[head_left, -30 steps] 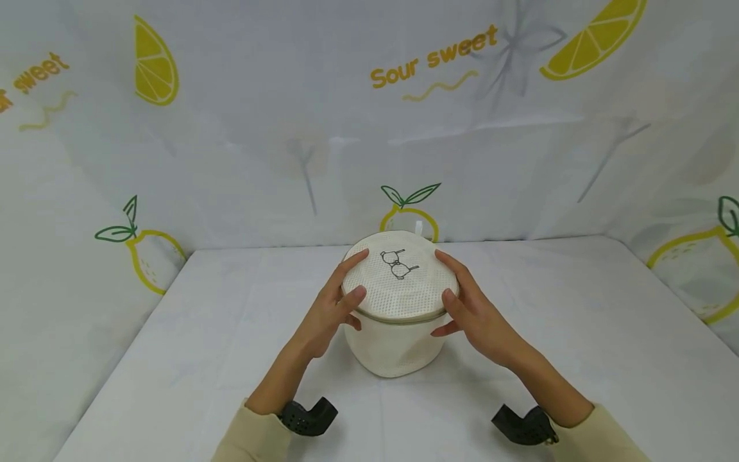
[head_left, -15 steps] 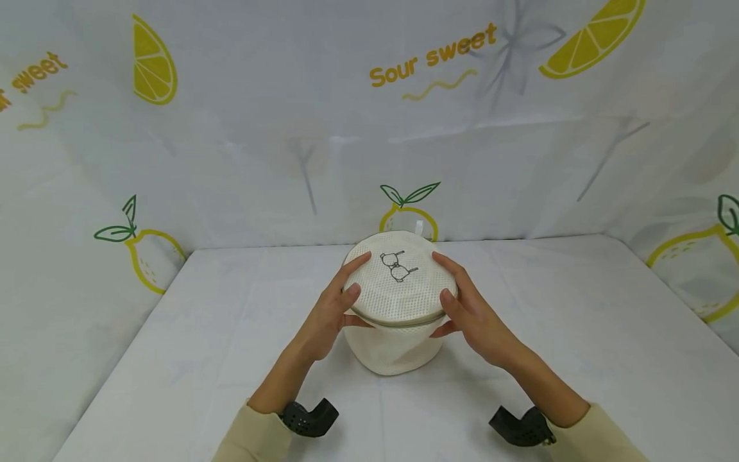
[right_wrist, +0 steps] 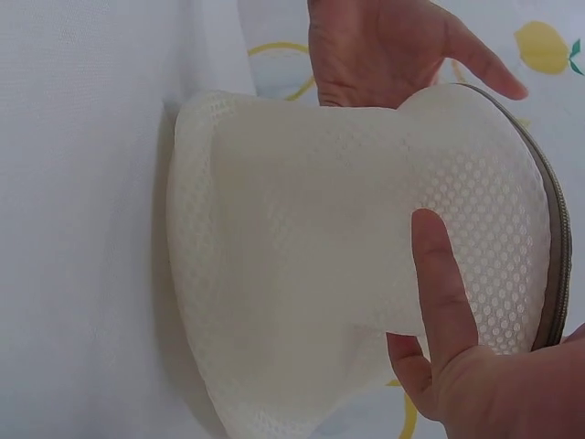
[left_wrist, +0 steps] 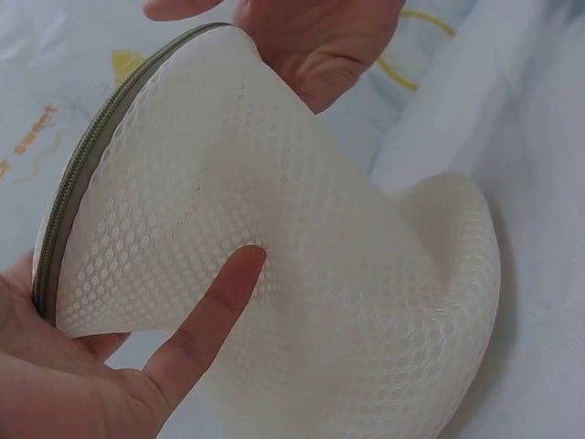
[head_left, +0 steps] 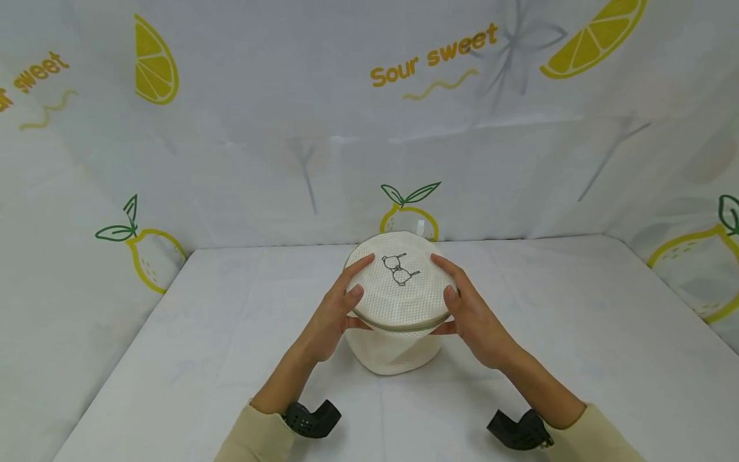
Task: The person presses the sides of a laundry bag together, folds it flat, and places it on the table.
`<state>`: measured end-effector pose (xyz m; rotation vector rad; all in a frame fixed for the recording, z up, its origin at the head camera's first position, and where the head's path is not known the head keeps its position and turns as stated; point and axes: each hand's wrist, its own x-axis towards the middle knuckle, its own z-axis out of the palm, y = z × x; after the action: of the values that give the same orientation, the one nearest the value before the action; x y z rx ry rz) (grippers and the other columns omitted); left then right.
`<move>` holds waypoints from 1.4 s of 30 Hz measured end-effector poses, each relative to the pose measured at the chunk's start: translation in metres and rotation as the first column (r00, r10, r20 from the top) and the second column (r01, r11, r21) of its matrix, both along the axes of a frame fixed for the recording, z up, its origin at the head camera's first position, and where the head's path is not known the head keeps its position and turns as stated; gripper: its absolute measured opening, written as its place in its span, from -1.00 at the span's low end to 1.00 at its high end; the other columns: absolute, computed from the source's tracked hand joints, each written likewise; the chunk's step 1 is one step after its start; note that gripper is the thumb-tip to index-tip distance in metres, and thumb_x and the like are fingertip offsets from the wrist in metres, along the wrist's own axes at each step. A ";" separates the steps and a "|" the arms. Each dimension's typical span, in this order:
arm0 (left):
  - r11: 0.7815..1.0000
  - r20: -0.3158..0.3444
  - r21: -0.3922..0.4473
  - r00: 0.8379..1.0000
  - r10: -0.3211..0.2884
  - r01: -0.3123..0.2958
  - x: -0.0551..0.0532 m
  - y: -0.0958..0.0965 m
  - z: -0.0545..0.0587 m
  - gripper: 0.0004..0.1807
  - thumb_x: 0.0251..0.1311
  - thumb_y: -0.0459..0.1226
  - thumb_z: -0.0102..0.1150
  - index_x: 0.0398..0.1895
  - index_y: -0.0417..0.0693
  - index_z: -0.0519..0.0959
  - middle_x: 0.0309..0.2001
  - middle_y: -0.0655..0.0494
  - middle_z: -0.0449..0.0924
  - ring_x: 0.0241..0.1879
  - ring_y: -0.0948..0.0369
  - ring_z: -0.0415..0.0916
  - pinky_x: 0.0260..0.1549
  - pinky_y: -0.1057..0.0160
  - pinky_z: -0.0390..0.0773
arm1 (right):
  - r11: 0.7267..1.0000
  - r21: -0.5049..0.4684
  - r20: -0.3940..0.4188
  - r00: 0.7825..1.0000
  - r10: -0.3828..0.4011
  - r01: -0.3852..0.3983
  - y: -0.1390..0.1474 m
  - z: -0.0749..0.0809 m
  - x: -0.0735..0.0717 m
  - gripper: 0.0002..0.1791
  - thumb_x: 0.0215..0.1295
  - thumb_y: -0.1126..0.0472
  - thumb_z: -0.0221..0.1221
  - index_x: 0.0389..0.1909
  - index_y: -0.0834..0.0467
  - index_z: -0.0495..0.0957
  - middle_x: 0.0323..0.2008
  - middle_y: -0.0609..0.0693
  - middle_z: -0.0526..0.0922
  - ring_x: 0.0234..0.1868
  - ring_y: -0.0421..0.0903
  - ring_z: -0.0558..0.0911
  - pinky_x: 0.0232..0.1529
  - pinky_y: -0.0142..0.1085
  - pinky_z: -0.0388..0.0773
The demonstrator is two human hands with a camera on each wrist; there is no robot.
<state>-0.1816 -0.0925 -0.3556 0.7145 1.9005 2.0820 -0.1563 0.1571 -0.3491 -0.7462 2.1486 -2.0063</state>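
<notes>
A cream mesh laundry bag (head_left: 398, 301) stands upright at the middle of the table, its round lid tipped toward me. A small line-drawn figure (head_left: 399, 268) decorates the lid, and an olive zipper (left_wrist: 69, 192) runs round the rim. My left hand (head_left: 329, 324) grips the rim from the left, index finger over the lid and a lower finger against the side wall. From the right, my right hand (head_left: 480, 327) grips the rim the same way. In both wrist views one finger presses along the mesh, and the side wall is dented and creased. The bag's inside is hidden.
A white cloth covers the table (head_left: 231, 308). White curtains (head_left: 242, 128) printed with lemons and "Sour sweet" lettering stand behind and at both sides. Each wrist carries a black camera mount (head_left: 313, 419) near the beige sleeve.
The lid has sunk slightly and tilted more toward me, and the side wall has crumpled a little. Both hands have shifted a bit inward, their lower fingers tucked further under the rim.
</notes>
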 end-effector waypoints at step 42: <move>0.993 0.055 0.107 0.997 -0.055 0.049 -0.001 0.004 -0.016 -0.35 0.40 0.06 -0.19 0.50 0.17 0.02 0.45 0.04 -0.12 0.11 0.00 0.36 -0.12 -0.15 0.51 | 1.000 -0.007 -0.004 1.000 -0.030 0.030 -0.009 -0.017 -0.001 -0.33 0.47 0.22 -0.09 0.50 -0.02 -0.15 0.42 0.11 -0.10 0.13 0.19 0.40 -0.10 -0.13 0.57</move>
<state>-0.1826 -0.0881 -0.3712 0.7105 1.7339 2.1591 -0.1577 0.1477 -0.3663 -0.7246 2.1690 -2.0298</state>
